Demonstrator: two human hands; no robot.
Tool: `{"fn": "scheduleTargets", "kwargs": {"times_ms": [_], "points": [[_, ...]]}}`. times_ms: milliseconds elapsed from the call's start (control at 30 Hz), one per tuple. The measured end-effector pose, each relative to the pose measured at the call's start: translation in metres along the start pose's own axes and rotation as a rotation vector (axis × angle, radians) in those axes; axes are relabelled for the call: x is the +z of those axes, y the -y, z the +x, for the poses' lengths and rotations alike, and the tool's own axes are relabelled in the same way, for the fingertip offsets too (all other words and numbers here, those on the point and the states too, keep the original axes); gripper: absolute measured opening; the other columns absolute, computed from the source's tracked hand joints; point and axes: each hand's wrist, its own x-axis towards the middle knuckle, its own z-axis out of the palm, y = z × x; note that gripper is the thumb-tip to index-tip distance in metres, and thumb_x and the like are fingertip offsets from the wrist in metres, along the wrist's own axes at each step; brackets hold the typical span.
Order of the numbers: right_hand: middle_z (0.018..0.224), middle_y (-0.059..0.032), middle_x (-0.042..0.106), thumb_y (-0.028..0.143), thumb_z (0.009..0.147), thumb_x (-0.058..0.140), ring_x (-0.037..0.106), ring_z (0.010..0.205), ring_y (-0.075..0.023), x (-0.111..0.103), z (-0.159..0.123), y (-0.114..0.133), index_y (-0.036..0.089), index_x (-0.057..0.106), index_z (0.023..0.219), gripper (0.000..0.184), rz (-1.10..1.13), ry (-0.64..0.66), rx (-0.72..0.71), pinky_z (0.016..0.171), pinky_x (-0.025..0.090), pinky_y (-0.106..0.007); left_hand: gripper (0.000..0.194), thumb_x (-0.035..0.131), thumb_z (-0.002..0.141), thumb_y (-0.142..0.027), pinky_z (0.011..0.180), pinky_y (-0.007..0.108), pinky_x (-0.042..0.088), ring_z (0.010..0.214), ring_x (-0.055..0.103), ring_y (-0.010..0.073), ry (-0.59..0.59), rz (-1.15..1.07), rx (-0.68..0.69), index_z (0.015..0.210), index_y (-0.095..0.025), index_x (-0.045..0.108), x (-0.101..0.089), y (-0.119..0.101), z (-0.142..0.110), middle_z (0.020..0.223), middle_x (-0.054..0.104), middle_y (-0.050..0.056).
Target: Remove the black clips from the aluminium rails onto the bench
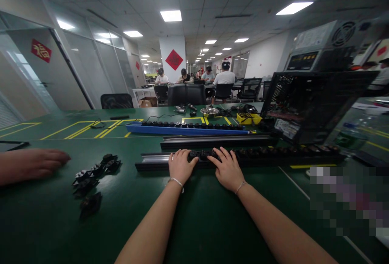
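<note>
A long black rail (153, 158) lies across the green table in front of me, with a row of small black parts (258, 152) along its right stretch. Over its left half, my left hand (180, 169) closes thumb and fingers about a black part (192, 156) in the channel. Just to the right, my right hand (227, 171) has its thumb and index finger around another black part (209, 154); its other fingers rest over the rail. The parts' exact kind cannot be made out, and the fingers partly hide them. Left of the rail lie several loose black parts (86, 181).
A co-worker's hand (33, 165) reaches in from the left. Behind my rail are another black rail (219, 140) and a blue rail (188, 129) holding dark parts. A metal bowl (209, 112), a yellow tray (249, 119), an open computer case (313, 102) and a bottle (354, 132) stand farther off.
</note>
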Motion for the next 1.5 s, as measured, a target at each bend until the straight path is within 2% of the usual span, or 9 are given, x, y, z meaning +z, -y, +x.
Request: {"fn": "scheduleTargets", "kwargs": {"times_ms": [200,500,733,933,1500], "points": [[0.144,-0.0021,0.037,0.019,0.077,0.049,0.022,0.135,-0.0245,0.000,0.000,0.001,0.036,0.048,0.129,0.055,-0.011,0.002,0.004,0.109,0.010,-0.049,0.033,0.053,0.080,-0.047,0.106,0.045,0.023,0.117,0.049,0.0220,-0.070,-0.015,-0.043,0.104,-0.028,0.064,0.004,-0.004,-0.001,0.116,0.065,0.002],[0.144,-0.0026,0.037,0.019,0.077,0.049,0.022,0.135,-0.0250,-0.001,0.001,0.000,0.035,0.049,0.128,0.054,0.006,0.013,0.003,0.109,0.010,-0.049,0.035,0.051,0.081,-0.045,0.108,0.044,0.020,0.119,0.048,0.0212,-0.053,-0.014,-0.069,0.109,-0.026,0.062,0.005,0.007,0.000,0.117,0.065,0.003],[0.143,-0.0026,0.038,0.019,0.077,0.049,0.023,0.134,-0.0247,-0.001,0.000,0.001,0.035,0.050,0.127,0.053,0.011,0.005,0.002,0.108,0.011,-0.049,0.034,0.052,0.082,-0.042,0.100,0.039,0.030,0.117,0.050,0.0205,-0.064,-0.015,-0.054,0.109,-0.024,0.061,0.000,0.009,-0.002,0.116,0.064,0.004],[0.143,-0.0025,0.039,0.019,0.077,0.048,0.024,0.134,-0.0244,-0.003,0.000,0.001,0.035,0.051,0.127,0.052,0.019,0.011,0.005,0.108,0.012,-0.048,0.034,0.050,0.083,-0.041,0.096,0.038,0.033,0.117,0.050,0.0204,-0.040,-0.003,-0.067,0.110,-0.024,0.060,-0.004,0.008,-0.004,0.118,0.063,0.005],[0.142,-0.0023,0.040,0.019,0.077,0.047,0.025,0.133,-0.0251,-0.006,0.000,0.002,0.035,0.051,0.127,0.052,0.022,0.015,0.002,0.108,0.013,-0.048,0.034,0.046,0.083,-0.041,0.095,0.035,0.035,0.113,0.052,0.0204,-0.039,0.081,-0.171,0.109,-0.024,0.061,-0.024,0.041,-0.007,0.117,0.064,0.005]]}}
